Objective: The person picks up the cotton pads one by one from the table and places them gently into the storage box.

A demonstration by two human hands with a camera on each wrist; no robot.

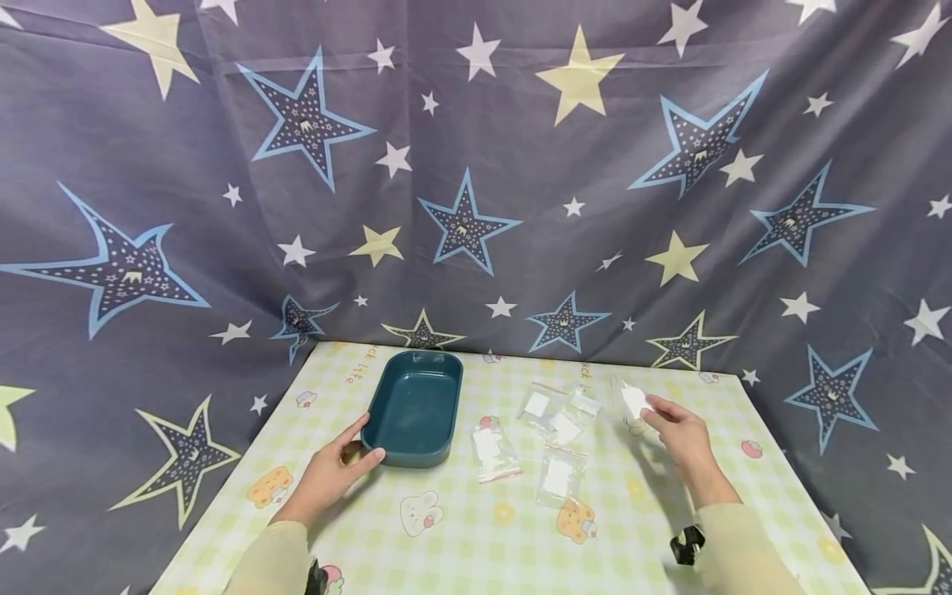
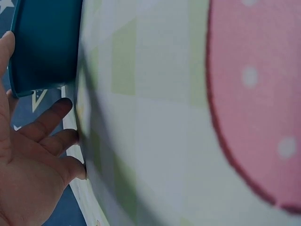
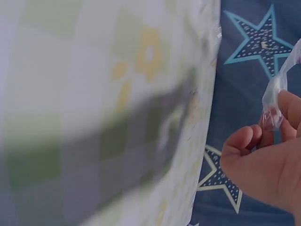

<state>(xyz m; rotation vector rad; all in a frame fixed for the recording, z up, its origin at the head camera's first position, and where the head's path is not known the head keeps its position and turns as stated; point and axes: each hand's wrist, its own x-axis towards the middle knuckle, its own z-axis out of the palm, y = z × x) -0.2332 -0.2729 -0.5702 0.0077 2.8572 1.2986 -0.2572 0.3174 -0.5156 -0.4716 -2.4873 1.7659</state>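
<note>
Glossy teal tray, clear plastic bags

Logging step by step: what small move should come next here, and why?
Probably carry the small clear bag pinched in the right hand across to the teal tray. The left hand touches the tray's near corner, the tray holds nothing, and four more bags lie beside it.

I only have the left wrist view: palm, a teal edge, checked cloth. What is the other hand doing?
Observer: The right hand pinches a small clear bag, lifted off the table.
Operator: Any more bags?
Observer: Four more lie flat on the cloth, between the teal tray and that hand.
Operator: Anything in the tray?
Observer: Nothing shows inside it; the left hand touches its near corner.
</note>
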